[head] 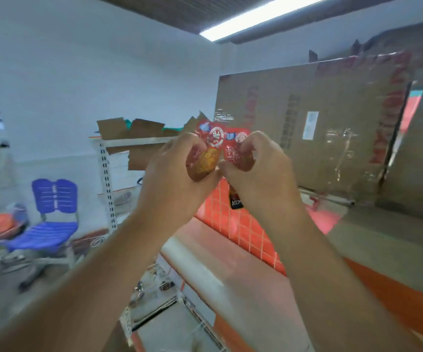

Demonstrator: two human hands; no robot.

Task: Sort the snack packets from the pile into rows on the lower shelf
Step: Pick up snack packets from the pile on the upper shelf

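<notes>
1. The cardboard box (307, 138) fills the right side, with the orange shelf unit (396, 301) below it
2. Far left of the box stands a blue chair (53, 214)
3. In front of the box's left edge, the left grip (177, 174) curls round one red snack packet (209, 153); the right grip (261, 168) pinches a second red packet (237, 151), the two side by side
4. Progress: neither the pile nor any lower-shelf rows show here, so I judge both packets unplaced, with the rowing left to do

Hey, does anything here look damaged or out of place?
The cardboard box on the far white shelf looks torn: ragged flaps stick up, and a piece hangs below the shelf edge. The red packets look undamaged.
</notes>
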